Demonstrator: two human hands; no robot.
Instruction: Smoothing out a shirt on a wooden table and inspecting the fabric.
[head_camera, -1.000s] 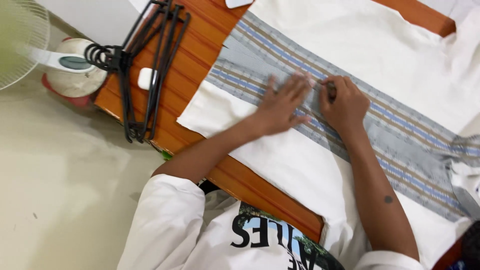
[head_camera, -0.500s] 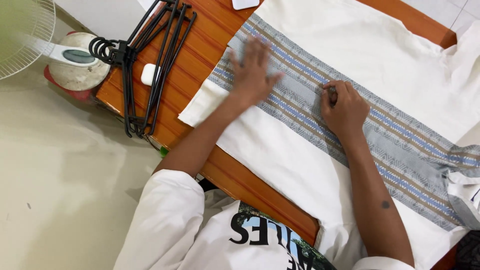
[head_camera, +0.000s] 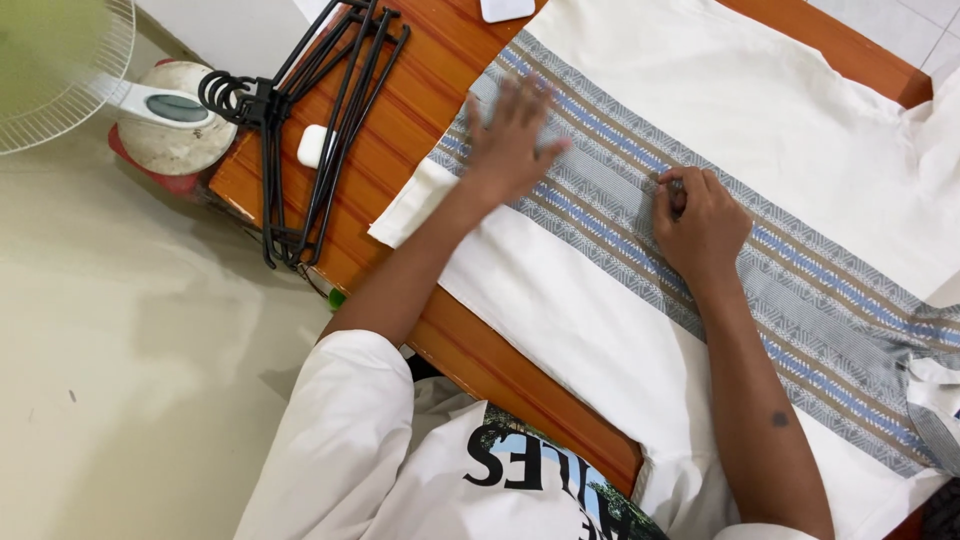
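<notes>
Your left hand (head_camera: 510, 135) lies flat, fingers spread, pressing the near-left end of the patterned grey/blue woven band (head_camera: 700, 230) that runs diagonally down the cream garment (head_camera: 760, 100) on the wooden table (head_camera: 400, 90). Your right hand (head_camera: 705, 225) is curled into a loose fist mid-band, fingertips pinching smth small and dark at the band's edge; can't tell what it is.

Handling, by the look of it: cloth is light, soft, limp, no stiffness, so it'll wrinkle and slide on the smooth wood if you drag it. The band looks thicker and grippier than the plain cream fabric. Best hold: flat palm to pin it, or pinch along the band edge/hem, not mid-panel.

Around: bundle of black hangers (head_camera: 310, 130) lies on the table's left end, w/ a small white block (head_camera: 316, 146) just beside them, near the left hand but apart. White fan (head_camera: 60, 80) stands off the table's corner on the floor. Another white piece (head_camera: 507, 8) at the top edge. Nothing sits on the band btw your hands.
</notes>
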